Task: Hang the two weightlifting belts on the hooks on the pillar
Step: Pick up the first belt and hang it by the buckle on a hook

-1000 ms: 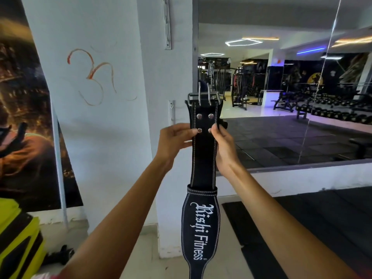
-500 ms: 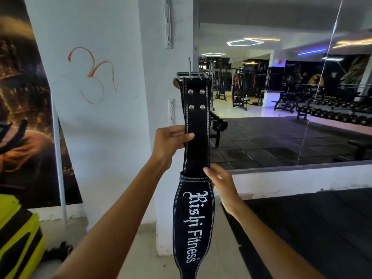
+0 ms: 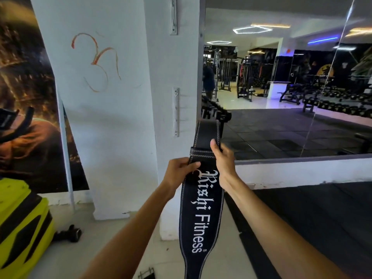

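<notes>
A black weightlifting belt (image 3: 202,210) with white "Rishi Fitness" lettering hangs down in front of me. Its top part is folded over away from me, so the buckle end is hidden. My left hand (image 3: 180,174) grips the belt's left edge just below the leather loop. My right hand (image 3: 222,156) grips the belt at the loop, thumb on the front. On the white pillar (image 3: 169,77) a metal hook rail (image 3: 176,111) sits up and left of my hands, bare. A second hook rail (image 3: 173,16) is higher up. At the bottom edge a buckle (image 3: 146,274) lies on the floor.
A large wall mirror (image 3: 281,87) to the right reflects gym machines and dumbbell racks. A yellow and black object (image 3: 20,228) stands at lower left, with a small dumbbell (image 3: 68,234) beside it. A dark poster (image 3: 26,97) covers the left wall. Black floor mat (image 3: 312,218) lies to the right.
The belt has come down from its raised position and its buckle end has folded back out of sight. Both hands now hold it lower, near the loop.
</notes>
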